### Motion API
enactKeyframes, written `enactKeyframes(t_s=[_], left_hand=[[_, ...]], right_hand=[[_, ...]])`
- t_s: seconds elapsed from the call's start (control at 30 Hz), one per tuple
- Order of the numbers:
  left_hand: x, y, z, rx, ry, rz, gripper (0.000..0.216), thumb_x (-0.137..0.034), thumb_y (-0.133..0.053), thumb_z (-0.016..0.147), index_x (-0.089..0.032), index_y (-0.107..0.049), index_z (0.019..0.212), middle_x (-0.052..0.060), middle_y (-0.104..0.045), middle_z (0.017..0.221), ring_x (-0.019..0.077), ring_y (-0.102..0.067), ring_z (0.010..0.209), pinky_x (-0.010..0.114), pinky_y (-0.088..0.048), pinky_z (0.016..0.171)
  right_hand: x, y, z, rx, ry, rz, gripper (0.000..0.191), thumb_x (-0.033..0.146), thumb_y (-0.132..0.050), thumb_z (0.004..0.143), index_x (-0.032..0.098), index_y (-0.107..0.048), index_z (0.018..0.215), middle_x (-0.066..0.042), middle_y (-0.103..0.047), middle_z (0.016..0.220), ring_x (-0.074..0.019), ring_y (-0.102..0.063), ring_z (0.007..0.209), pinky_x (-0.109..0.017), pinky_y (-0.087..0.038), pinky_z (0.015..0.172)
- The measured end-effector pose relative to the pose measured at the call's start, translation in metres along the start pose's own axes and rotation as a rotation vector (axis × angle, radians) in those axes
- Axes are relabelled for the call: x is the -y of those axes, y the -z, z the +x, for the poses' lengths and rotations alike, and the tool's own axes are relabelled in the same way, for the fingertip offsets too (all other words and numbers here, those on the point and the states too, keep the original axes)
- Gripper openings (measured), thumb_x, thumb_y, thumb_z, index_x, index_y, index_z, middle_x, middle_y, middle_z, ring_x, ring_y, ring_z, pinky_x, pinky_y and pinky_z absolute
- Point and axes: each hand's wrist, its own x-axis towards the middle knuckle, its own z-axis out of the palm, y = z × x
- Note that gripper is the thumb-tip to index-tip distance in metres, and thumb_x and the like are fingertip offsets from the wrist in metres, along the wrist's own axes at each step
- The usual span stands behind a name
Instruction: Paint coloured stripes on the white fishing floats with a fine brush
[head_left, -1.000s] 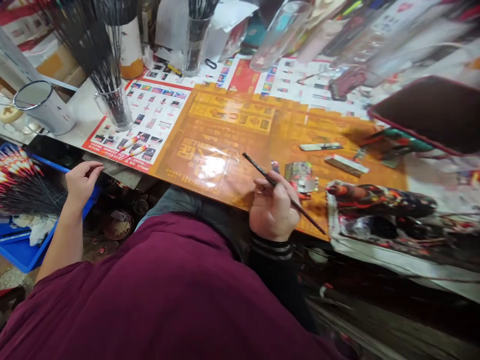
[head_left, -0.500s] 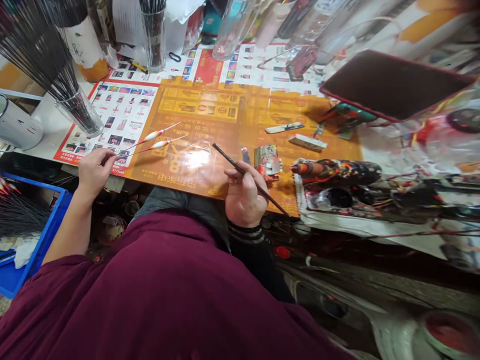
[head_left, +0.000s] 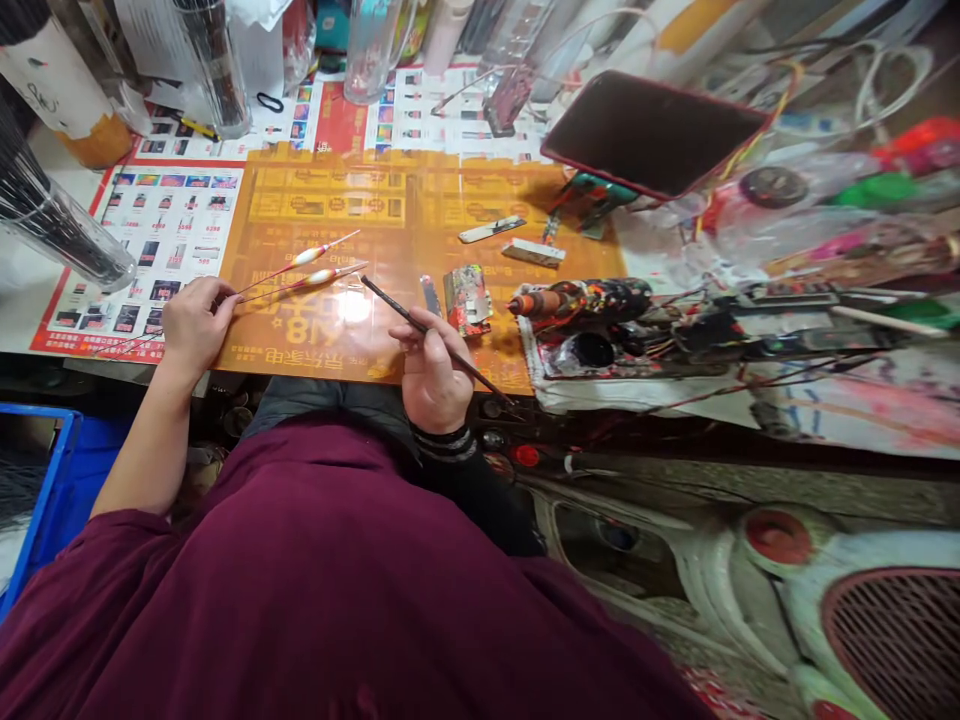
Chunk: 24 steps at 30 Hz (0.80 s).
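Observation:
My left hand (head_left: 196, 322) is closed in a pinch at the table's near left, on the thin stems of two fishing floats. The upper float (head_left: 307, 256) and the lower float (head_left: 321, 276) have white bodies with red bands, and their tips point away to the right. My right hand (head_left: 436, 385), palm up, grips a slim dark paintbrush (head_left: 390, 302) like a pen. The brush's tip points up-left and appears close to the tip of the lower float; I cannot tell whether they touch. Beyond my right fingers stands a paint-spotted block (head_left: 466, 300).
An orange sheet (head_left: 300, 330) covers the table's middle. Glasses of black sticks (head_left: 67, 235) stand at left. A tablet-like screen (head_left: 652, 130) leans at the back right, above a paint-stained rotary tool (head_left: 577, 300). A blue crate (head_left: 94, 460) is at lower left.
The view has swung to the right, so the table's things sit further left. The brush tip is now nearer the floats. Both hands keep their grips.

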Motion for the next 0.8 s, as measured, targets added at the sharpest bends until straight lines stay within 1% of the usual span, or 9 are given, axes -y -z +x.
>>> enactKeyframes(t_s=[0.13, 0.27, 0.37, 0.47, 0.57, 0.7, 0.8], left_hand=[[-0.001, -0.005, 0.001, 0.032, 0.016, -0.031, 0.009, -0.029, -0.068, 0.094, -0.025, -0.065, 0.087, 0.006, -0.075, 0.097, 0.0263, -0.069, 0.093, 0.042, -0.051, 0.085], [-0.001, -0.009, 0.002, 0.034, 0.011, -0.029, 0.008, -0.03, -0.067, 0.094, -0.025, -0.066, 0.088, 0.007, -0.074, 0.098, 0.0262, -0.068, 0.093, 0.041, -0.051, 0.085], [-0.001, -0.011, 0.003, 0.027, 0.003, -0.017, 0.009, -0.031, -0.068, 0.095, -0.025, -0.066, 0.088, 0.007, -0.074, 0.099, 0.0265, -0.067, 0.094, 0.041, -0.051, 0.085], [0.0, -0.012, 0.003, 0.028, -0.009, -0.019, 0.009, -0.031, -0.068, 0.095, -0.025, -0.066, 0.088, 0.008, -0.073, 0.099, 0.0268, -0.066, 0.095, 0.041, -0.051, 0.086], [-0.001, -0.012, 0.003, 0.03, -0.013, -0.016, 0.008, -0.029, -0.067, 0.095, -0.024, -0.065, 0.089, 0.008, -0.073, 0.099, 0.0261, -0.066, 0.095, 0.041, -0.051, 0.085], [-0.002, -0.013, 0.003, 0.036, -0.01, -0.004, 0.009, -0.03, -0.067, 0.096, -0.024, -0.064, 0.089, 0.007, -0.072, 0.1, 0.0255, -0.066, 0.096, 0.04, -0.05, 0.085], [-0.002, -0.013, 0.002, 0.043, -0.004, -0.01, 0.009, -0.029, -0.068, 0.096, -0.024, -0.063, 0.09, 0.006, -0.072, 0.101, 0.0249, -0.066, 0.096, 0.039, -0.05, 0.085]], right_hand=[[0.001, -0.001, -0.001, 0.007, 0.013, 0.031, 0.034, 0.054, -0.071, 0.093, 0.026, -0.079, 0.11, -0.002, -0.08, 0.099, -0.0175, -0.079, 0.087, -0.037, -0.068, 0.085], [0.002, -0.005, -0.003, -0.002, 0.069, 0.062, 0.028, 0.049, -0.071, 0.095, 0.027, -0.08, 0.11, -0.001, -0.08, 0.097, -0.016, -0.079, 0.085, -0.034, -0.067, 0.084], [0.003, -0.007, -0.007, -0.024, 0.098, 0.003, 0.026, 0.047, -0.07, 0.096, 0.028, -0.08, 0.111, -0.001, -0.08, 0.096, -0.017, -0.079, 0.085, -0.037, -0.068, 0.087], [0.002, -0.005, -0.011, -0.01, 0.107, -0.063, 0.027, 0.047, -0.067, 0.099, 0.028, -0.08, 0.113, -0.001, -0.08, 0.096, -0.0184, -0.079, 0.088, -0.04, -0.068, 0.091], [0.0, -0.002, -0.012, 0.009, 0.132, -0.094, 0.028, 0.047, -0.065, 0.101, 0.028, -0.079, 0.116, -0.002, -0.08, 0.1, -0.0194, -0.08, 0.091, -0.043, -0.069, 0.094], [-0.003, 0.0, -0.012, 0.046, 0.178, -0.099, 0.027, 0.044, -0.063, 0.104, 0.029, -0.078, 0.12, -0.002, -0.081, 0.108, -0.0197, -0.08, 0.093, -0.043, -0.069, 0.095], [-0.003, 0.001, -0.012, 0.065, 0.204, -0.104, 0.026, 0.041, -0.061, 0.106, 0.031, -0.078, 0.123, -0.002, -0.081, 0.108, -0.0198, -0.08, 0.093, -0.042, -0.07, 0.094]])
